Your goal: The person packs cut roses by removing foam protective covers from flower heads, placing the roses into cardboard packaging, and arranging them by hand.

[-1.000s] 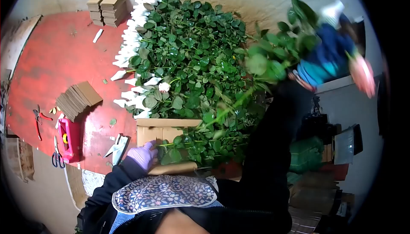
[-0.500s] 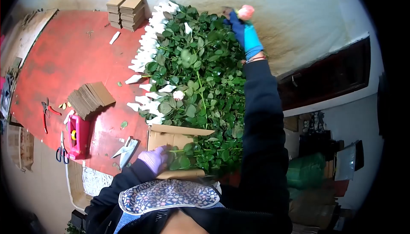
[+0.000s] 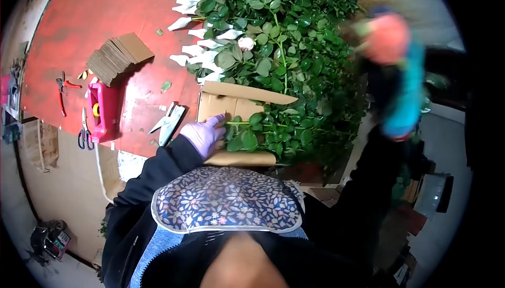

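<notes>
My left hand (image 3: 202, 136), in a light purple glove, rests inside a folded cardboard wrap (image 3: 242, 110), its fingers closed round a rose stem (image 3: 236, 123). Leaves spread to the right from those fingers; the flower end is hidden under the hand. My right hand (image 3: 405, 85), in a blue glove, is raised at the right, close to the camera and blurred by motion. A pink rose (image 3: 388, 38) is in its grip; the fingers are mostly hidden. Beyond the wrap lies a thick bed of leafy roses (image 3: 310, 41), many with white sleeves (image 3: 194, 50) over their heads.
On the red table (image 3: 58, 72) lie a stack of cardboard pieces (image 3: 118, 57), red-handled pliers (image 3: 64, 88), scissors (image 3: 85, 133), a pink tape dispenser (image 3: 102, 114) and a white stapler (image 3: 168, 122). A pale rose head (image 3: 245, 43) shows among the leaves.
My right hand has come from the far end of the rose bed back towards me with the pink rose. The view has tilted down; my left hand has stayed at the cardboard wrap.
</notes>
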The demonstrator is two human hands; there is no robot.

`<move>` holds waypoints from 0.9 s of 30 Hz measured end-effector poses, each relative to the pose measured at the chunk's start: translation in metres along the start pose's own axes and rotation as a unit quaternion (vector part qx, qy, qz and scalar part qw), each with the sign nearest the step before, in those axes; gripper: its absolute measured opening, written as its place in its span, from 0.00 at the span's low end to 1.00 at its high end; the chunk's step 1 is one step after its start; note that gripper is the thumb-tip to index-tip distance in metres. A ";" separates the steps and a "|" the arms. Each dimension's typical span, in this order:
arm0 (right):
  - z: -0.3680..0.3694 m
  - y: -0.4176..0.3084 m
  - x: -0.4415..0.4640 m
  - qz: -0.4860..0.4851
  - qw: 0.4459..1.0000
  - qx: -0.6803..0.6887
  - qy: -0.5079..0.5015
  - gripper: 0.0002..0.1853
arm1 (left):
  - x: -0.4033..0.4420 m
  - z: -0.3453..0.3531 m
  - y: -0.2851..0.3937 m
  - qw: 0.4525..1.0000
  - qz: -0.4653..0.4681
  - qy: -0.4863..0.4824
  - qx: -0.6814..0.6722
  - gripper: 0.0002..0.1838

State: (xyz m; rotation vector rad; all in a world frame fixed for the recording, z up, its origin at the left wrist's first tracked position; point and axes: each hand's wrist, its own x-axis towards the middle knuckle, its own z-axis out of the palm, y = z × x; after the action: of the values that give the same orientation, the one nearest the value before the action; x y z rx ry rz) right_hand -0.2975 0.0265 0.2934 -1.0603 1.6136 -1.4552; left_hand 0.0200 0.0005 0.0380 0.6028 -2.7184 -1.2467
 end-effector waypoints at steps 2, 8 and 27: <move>0.036 0.039 0.002 -0.355 0.765 -0.462 -0.274 0.17 | 0.000 -0.001 0.001 1.000 -0.013 -0.013 0.011 0.16; 0.091 0.184 -0.068 -0.231 0.724 -0.577 -0.298 0.19 | 0.001 -0.001 -0.006 0.998 -0.029 -0.051 0.014 0.19; 0.112 0.276 -0.082 -0.267 0.639 -0.674 -0.254 0.17 | 0.003 -0.006 -0.029 0.992 -0.032 0.056 -0.108 0.20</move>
State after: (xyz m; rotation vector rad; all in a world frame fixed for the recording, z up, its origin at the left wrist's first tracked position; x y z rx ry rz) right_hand -0.1941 0.0636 0.0047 -2.6183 1.8695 0.2284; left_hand 0.0277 -0.0220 0.0196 0.7151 -2.4504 -1.4499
